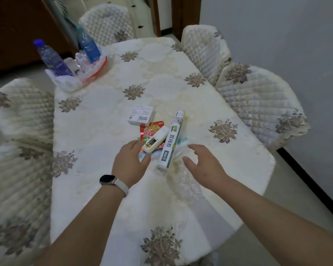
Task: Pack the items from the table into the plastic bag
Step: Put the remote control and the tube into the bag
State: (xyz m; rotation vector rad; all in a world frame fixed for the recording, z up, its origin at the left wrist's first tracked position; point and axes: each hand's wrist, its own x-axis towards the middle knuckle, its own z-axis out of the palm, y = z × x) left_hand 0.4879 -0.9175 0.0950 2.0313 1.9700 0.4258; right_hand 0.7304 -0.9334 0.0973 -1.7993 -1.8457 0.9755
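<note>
Oval table, covered in a cream cloth embroidered with grey-brown flowers. Quilted cream chair covers stand round it. At the far left corner is a white tray with a red rim, holding two clear plastic water bottles with blue caps; it sits well apart from the work.

Items are grouped mid-table and all are still on the cloth:
- long white-and-green cling-film carton, lying diagonally, its near end between the two hands
- flat white cardboard box, at the far side of the group
- white remote control with its battery bay open, resting on the packet and beside the carton
- red foil snack packet, partly covered by the remote

A thin white-and-teal sheet shows from under the carton. It is possibly the plastic bag, but this cannot be confirmed.

Left hand, with a dark smartwatch on a white band at the wrist: fingers loosely extended at the remote's near end, nothing held. Contact with the remote cannot be told.
Right hand: fingers spread and relaxed, just beside the carton, nothing held.

Assessment: the task is at its start. Nothing is packed and no opened bag is visible. All four items remain, and the bag is probably still to be freed.
</note>
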